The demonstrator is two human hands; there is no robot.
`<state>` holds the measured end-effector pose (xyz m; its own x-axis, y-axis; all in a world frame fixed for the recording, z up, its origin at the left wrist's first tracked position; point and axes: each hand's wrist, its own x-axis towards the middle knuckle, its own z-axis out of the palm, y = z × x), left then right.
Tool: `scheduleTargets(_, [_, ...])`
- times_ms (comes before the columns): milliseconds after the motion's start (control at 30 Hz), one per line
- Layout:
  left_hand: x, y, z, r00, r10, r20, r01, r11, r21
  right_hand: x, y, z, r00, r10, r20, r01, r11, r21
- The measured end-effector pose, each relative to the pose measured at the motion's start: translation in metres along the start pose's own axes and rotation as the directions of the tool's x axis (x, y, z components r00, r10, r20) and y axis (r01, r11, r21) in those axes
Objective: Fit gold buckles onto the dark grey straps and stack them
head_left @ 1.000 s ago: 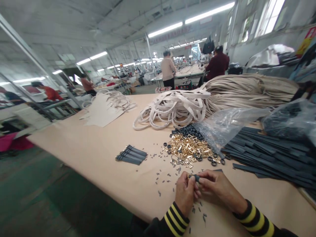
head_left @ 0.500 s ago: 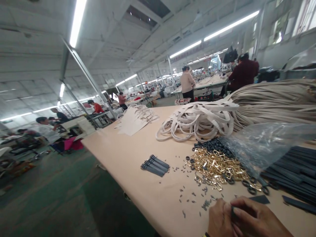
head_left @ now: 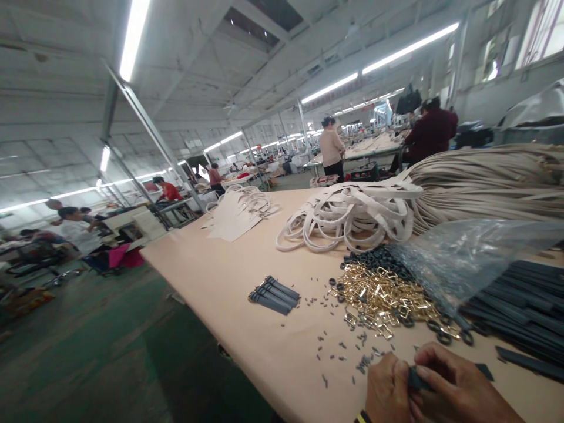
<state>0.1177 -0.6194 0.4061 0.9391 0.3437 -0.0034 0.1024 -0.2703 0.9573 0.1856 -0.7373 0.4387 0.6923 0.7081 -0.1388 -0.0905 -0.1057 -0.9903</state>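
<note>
Standing in a striplit workshop (head_left: 114,335), the tan table (head_left: 211,264) bears gold buckles (head_left: 385,296)

Buckle pile (head_left: 388,299) sat on the table (head_left: 211,264), strap stack (head_left: 274,295) left of it, webbing (head_left: 352,214) far side, plastic bag (head_left: 476,252) and strips (head_left: 524,308) right; left hand (head_left: 388,388) and right hand (head_left: 458,382) were near side

Overhead fluorescent tubes (head_left: 134,41) and the window (head_left: 544,32) glare white; gold buckles (head_left: 388,296) glint, the green floor (head_left: 110,341) lies dim, and the background looks soft.
</note>
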Motion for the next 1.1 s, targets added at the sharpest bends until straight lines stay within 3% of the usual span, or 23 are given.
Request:
scheduleTargets(100, [-0.001, 0.0, 0.002, 1.0, -0.011, -0.006, 0.011, 1.0, 0.001, 0.0, 0.0, 0.003, 1.0, 0.0, 0.026, 0.0, 1.0, 0.013])
scheduleTargets(233, [-0.004, -0.001, 0.002, 0.99, -0.044, 0.132, 0.056, 0.994, -0.092, -0.003, -0.001, 0.002, 1.0, 0.01, -0.017, -0.009, 1.0, 0.013])
scheduleTargets(367, [-0.007, 0.005, 0.0, 0.987, -0.04, 0.157, 0.057, 0.992, -0.109, -0.004, -0.005, -0.008, 0.995, -0.083, -0.048, 0.072, 0.977, -0.198])
scheduleTargets(500, [-0.005, 0.013, -0.003, 0.989, -0.072, 0.133, 0.096, 0.977, -0.188, -0.004, -0.003, -0.021, 0.964, -0.261, -0.056, 0.205, 0.857, -0.473])
scheduleTargets(633, [-0.002, 0.022, -0.011, 0.968, -0.14, 0.211, 0.194, 0.945, -0.264, -0.009, -0.003, -0.038, 0.855, -0.5, -0.136, 0.266, 0.648, -0.714])
scheduleTargets(700, [-0.001, 0.027, -0.016, 0.963, -0.145, 0.226, 0.204, 0.943, -0.264, -0.013, -0.008, -0.044, 0.906, -0.42, -0.06, 0.214, 0.575, -0.79])
scheduleTargets(733, [0.0, 0.029, -0.019, 0.962, -0.143, 0.232, 0.203, 0.944, -0.261, -0.015, -0.011, -0.046, 0.951, -0.308, -0.001, 0.182, 0.565, -0.805])
scheduleTargets(800, [0.002, 0.032, -0.023, 0.955, -0.142, 0.262, 0.211, 0.943, -0.259, -0.018, -0.018, -0.048, 0.987, -0.138, 0.083, 0.146, 0.559, -0.816])
scheduleTargets(933, [0.005, 0.032, -0.026, 0.93, -0.132, 0.342, 0.221, 0.947, -0.235, -0.02, -0.027, -0.044, 0.982, -0.078, 0.169, 0.181, 0.621, -0.763])
scheduleTargets(1100, [0.006, 0.027, -0.025, 0.921, -0.087, 0.38, 0.174, 0.964, -0.201, -0.021, -0.029, -0.038, 0.966, 0.002, 0.257, 0.155, 0.792, -0.591])
